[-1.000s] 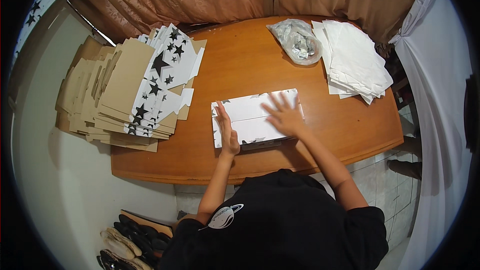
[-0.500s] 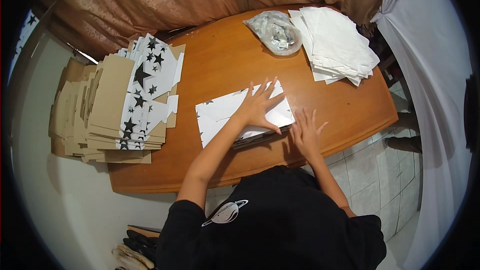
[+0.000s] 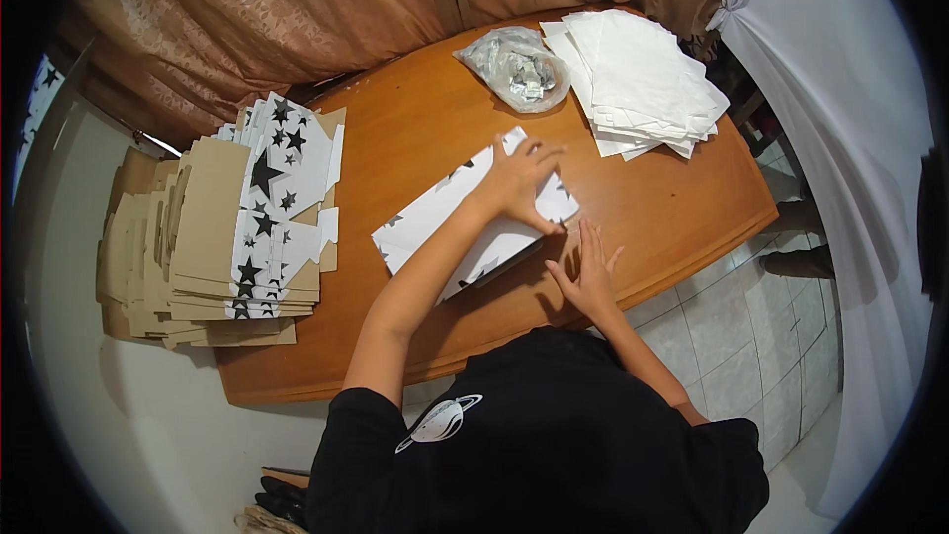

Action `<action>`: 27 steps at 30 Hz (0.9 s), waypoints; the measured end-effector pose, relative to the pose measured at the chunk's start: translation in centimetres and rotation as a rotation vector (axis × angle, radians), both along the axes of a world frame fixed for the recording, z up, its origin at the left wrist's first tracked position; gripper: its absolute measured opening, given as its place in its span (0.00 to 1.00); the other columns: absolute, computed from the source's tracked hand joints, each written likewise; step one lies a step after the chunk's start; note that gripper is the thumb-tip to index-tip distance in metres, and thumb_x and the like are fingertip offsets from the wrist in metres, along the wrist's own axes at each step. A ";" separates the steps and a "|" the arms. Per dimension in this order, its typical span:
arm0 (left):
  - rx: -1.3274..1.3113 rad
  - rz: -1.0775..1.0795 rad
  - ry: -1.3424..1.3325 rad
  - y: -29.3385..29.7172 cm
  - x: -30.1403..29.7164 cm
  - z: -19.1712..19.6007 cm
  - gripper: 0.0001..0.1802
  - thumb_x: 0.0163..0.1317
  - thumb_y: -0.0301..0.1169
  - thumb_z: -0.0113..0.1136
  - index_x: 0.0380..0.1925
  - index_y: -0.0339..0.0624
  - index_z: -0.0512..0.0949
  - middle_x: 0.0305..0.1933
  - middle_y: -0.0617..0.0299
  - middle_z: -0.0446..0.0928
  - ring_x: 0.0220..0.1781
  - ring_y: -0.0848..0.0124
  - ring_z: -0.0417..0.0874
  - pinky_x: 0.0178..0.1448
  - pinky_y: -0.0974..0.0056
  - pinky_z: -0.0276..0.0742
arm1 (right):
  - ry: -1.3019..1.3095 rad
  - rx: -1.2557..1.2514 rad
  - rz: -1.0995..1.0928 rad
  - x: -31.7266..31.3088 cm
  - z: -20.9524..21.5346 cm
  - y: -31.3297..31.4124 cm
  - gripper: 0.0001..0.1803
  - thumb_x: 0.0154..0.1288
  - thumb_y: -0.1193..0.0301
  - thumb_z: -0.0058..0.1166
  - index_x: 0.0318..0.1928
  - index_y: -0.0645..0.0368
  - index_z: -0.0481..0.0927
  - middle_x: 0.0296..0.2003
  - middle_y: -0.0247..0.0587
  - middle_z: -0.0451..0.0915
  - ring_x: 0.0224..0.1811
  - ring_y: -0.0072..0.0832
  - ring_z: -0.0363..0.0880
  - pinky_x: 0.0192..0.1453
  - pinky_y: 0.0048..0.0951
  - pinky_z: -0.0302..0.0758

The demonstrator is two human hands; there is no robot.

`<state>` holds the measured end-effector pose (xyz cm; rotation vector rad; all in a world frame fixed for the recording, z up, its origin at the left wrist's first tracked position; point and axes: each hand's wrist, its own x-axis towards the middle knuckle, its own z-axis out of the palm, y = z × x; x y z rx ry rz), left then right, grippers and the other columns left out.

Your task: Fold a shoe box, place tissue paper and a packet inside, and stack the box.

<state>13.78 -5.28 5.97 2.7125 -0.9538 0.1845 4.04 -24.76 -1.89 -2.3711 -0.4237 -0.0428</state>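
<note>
Head view: a flat white sheet with black stars (image 3: 465, 222) is seen lying near the middle of the wooden worktop (image 3: 682, 208). The left hand (image 3: 516, 181) is spread flat on the sheet, fingers open, nothing gripped. The right hand (image 3: 590, 272) is laid open just beside the sheet's near edge, also empty. A fold seems to be pressed down; firm, even pressure along the crease would be called for next. A stack of cardboard (image 3: 213, 237) lies left of the sheet.

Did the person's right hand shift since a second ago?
Yes. The right hand came off the white star-printed flat cardboard sheet toward the person, onto the round wooden table at the sheet's near edge.
</note>
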 end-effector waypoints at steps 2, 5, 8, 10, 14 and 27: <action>-0.136 0.072 -0.175 -0.1 0.2 2.7 0.43 0.22 0.63 0.66 0.36 0.43 0.72 0.62 0.62 0.64 0.62 0.55 0.61 0.54 0.34 0.47 | -0.030 0.018 -0.009 0.9 0.0 0.3 0.51 0.54 0.47 0.55 0.67 0.60 0.43 0.67 0.51 0.49 0.69 0.50 0.45 0.63 0.68 0.29; -0.243 0.160 -0.303 0.2 -0.2 5.8 0.42 0.21 0.61 0.67 0.36 0.44 0.72 0.61 0.63 0.64 0.62 0.56 0.60 0.54 0.37 0.47 | -0.069 0.087 0.013 2.0 1.5 1.2 0.59 0.48 0.43 0.58 0.68 0.61 0.38 0.67 0.54 0.47 0.69 0.49 0.45 0.63 0.68 0.30; -0.361 0.215 -0.438 0.3 -0.6 8.0 0.42 0.21 0.60 0.69 0.37 0.45 0.73 0.61 0.62 0.63 0.62 0.56 0.59 0.56 0.39 0.48 | -0.120 0.142 0.021 3.2 3.3 1.4 0.63 0.44 0.43 0.61 0.68 0.61 0.35 0.67 0.54 0.46 0.70 0.48 0.45 0.63 0.66 0.30; -0.491 0.287 -0.562 0.5 -1.1 9.0 0.42 0.21 0.60 0.70 0.38 0.45 0.73 0.61 0.60 0.63 0.62 0.57 0.59 0.57 0.42 0.49 | -0.151 0.163 0.024 4.3 4.2 1.6 0.66 0.42 0.43 0.63 0.68 0.61 0.33 0.67 0.53 0.46 0.70 0.47 0.45 0.64 0.66 0.30; -0.681 0.343 -0.731 1.4 -2.0 8.6 0.43 0.23 0.56 0.72 0.41 0.45 0.72 0.60 0.49 0.62 0.62 0.55 0.58 0.61 0.49 0.51 | -0.191 0.174 0.098 6.0 5.2 1.2 0.70 0.37 0.45 0.66 0.67 0.61 0.29 0.67 0.53 0.46 0.70 0.46 0.44 0.65 0.63 0.30; -1.113 0.274 -0.731 4.5 -6.4 3.9 0.52 0.37 0.77 0.48 0.48 0.41 0.66 0.64 0.46 0.49 0.69 0.57 0.45 0.70 0.50 0.37 | -0.614 0.205 0.329 7.9 5.9 1.1 0.63 0.30 0.55 0.68 0.67 0.56 0.46 0.59 0.50 0.55 0.62 0.48 0.53 0.65 0.66 0.35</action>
